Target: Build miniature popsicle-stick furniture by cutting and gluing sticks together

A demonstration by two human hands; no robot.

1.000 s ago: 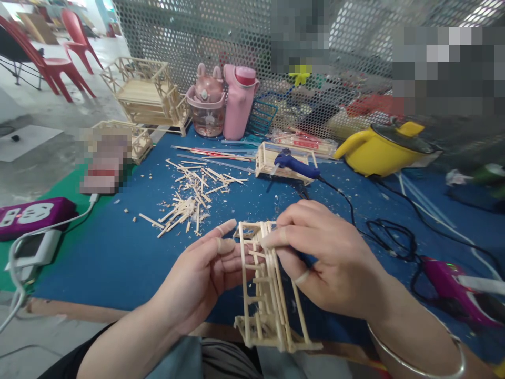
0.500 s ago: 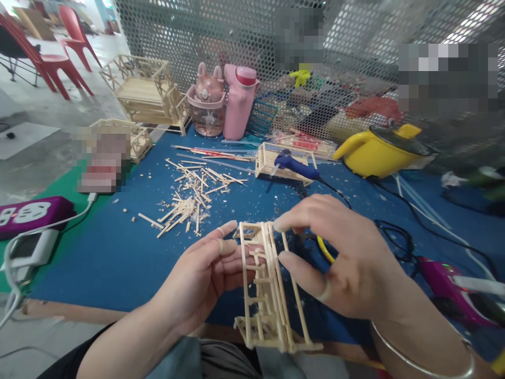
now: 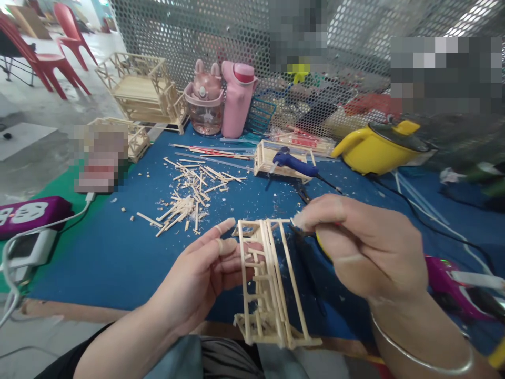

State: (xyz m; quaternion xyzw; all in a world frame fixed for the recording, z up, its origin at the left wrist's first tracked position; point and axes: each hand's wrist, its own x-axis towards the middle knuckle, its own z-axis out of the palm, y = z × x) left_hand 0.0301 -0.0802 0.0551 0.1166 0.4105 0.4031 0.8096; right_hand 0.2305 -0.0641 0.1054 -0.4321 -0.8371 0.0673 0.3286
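A small framework of glued wooden sticks (image 3: 272,284), with short rungs along one side, stands tilted over the table's front edge. My left hand (image 3: 211,268) holds it from the left, thumb and fingers around its upper part. My right hand (image 3: 359,247) is closed in a pinch at the end of the framework's top crossbar. Whatever lies between those fingertips is too small to make out. Beneath the right hand, a dark tool with a yellow handle (image 3: 323,246) is partly hidden.
Loose stick pieces (image 3: 189,197) lie scattered behind my left hand. A blue glue gun (image 3: 295,164) rests on a small stick frame (image 3: 260,158). Farther back are a pink bottle (image 3: 236,105), a yellow pot (image 3: 374,150) and a larger stick model (image 3: 138,95). Cables run at both sides.
My right hand has shifted right along the framework's top, and its spread thumb and finger have closed into a pinch at the crossbar's end. My left hand keeps its hold.
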